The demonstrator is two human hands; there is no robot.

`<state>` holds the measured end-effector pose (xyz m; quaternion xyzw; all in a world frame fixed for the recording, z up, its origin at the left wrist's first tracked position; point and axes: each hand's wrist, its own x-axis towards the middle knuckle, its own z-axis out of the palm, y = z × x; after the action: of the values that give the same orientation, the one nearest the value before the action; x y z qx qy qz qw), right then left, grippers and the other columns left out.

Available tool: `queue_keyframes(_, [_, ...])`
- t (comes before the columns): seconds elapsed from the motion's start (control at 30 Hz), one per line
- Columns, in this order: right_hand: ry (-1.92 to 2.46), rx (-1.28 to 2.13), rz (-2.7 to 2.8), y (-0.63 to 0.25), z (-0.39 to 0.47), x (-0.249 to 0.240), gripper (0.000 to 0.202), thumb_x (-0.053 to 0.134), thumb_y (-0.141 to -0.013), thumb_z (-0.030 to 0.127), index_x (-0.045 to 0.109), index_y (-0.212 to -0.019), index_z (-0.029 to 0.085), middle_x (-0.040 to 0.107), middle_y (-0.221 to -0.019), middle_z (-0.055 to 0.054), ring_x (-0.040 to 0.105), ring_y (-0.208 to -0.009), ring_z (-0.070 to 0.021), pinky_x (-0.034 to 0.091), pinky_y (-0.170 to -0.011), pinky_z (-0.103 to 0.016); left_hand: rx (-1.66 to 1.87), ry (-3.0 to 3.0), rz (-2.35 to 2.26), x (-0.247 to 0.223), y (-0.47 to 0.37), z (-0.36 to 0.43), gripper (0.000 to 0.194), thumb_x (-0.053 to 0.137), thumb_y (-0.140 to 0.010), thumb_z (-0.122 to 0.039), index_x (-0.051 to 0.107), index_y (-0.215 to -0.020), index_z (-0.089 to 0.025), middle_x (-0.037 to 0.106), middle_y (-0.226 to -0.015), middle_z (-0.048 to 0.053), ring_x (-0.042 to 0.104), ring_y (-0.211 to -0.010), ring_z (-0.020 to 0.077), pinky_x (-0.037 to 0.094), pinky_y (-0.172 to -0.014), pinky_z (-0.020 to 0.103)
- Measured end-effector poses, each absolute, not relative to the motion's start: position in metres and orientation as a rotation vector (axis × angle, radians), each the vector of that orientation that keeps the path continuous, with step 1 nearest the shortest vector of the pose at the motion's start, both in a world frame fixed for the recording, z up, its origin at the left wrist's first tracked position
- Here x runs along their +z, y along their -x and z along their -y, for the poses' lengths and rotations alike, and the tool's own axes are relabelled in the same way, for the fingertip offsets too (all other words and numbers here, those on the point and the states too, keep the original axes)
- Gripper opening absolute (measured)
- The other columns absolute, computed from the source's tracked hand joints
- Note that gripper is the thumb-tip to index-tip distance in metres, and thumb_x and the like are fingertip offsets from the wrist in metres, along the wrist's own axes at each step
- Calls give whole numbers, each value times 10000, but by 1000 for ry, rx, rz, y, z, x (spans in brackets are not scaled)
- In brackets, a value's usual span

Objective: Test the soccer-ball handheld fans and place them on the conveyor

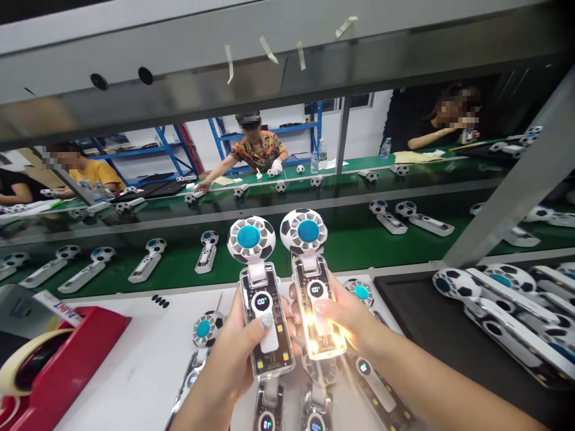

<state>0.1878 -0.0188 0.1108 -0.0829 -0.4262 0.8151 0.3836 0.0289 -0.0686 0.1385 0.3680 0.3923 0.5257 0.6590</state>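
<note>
My left hand (240,344) is wrapped round a handheld fan (266,326) with a football-patterned head and a blue centre. Its small display reads 100, and my thumb lies on the handle below it. In my right hand (350,308) is a matching handheld fan (314,281), also showing 100, with bright yellow lights glowing at the lower handle. Both are upright, side by side. Beneath my hands lie several more such fans, among them a left one (204,329) and a right one (381,383), partly hidden by my arms.
A red tape dispenser (96,341) stands on the white table (135,353) at left. On the right, a black tray (404,305) holds several stacked fans (516,311). Ahead runs a green conveyor belt (251,281) with fans. Co-workers, including one in a patterned shirt (258,149), sit beyond.
</note>
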Motion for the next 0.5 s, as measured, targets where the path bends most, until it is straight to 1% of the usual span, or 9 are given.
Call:
queue_keyframes(0.13, [229, 2075, 1080, -187, 18, 109, 530, 643, -728, 385, 327, -1141, 279, 534, -849, -15, 564, -702, -168, 499, -586, -334, 1203, -792, -870, 140, -30, 70, 516, 688, -674, -308, 439, -1124, -274, 621, -791, 31, 629, -594, 220, 514, -504, 314])
queue_keyframes(0.23, [239, 2060, 1085, -189, 17, 108, 539, 640, -732, 376, 317, -1152, 272, 548, -859, -19, 570, -695, -166, 501, -593, -333, 1177, -812, -883, 139, -28, 70, 607, 709, -646, -349, 412, -1169, -264, 629, -785, 49, 636, -613, 239, 523, -536, 333])
queue_keyframes(0.3, [230, 2049, 1094, -191, 17, 108, 567, 658, -719, 346, 311, -1161, 269, 551, -887, -24, 582, -719, -172, 504, -620, -339, 1159, -842, -886, 137, -26, 70, 653, 722, -632, -348, 401, -1191, -244, 631, -767, 62, 633, -610, 237, 521, -546, 331])
queue_keyframes(0.4, [222, 2036, 1131, -193, 17, 108, 630, 685, -697, 319, 292, -1187, 271, 551, -921, -31, 594, -749, -177, 510, -648, -348, 1158, -863, -879, 135, -24, 70, 647, 727, -630, -313, 412, -1190, -232, 626, -774, 69, 627, -615, 232, 516, -542, 325])
queue_keyframes(0.5, [224, 2046, 1160, -194, 18, 108, 607, 679, -705, 340, 298, -1174, 270, 549, -904, -24, 595, -742, -172, 515, -649, -354, 1177, -863, -873, 134, -22, 71, 635, 727, -634, -303, 414, -1185, -263, 618, -794, 59, 631, -637, 246, 519, -536, 339])
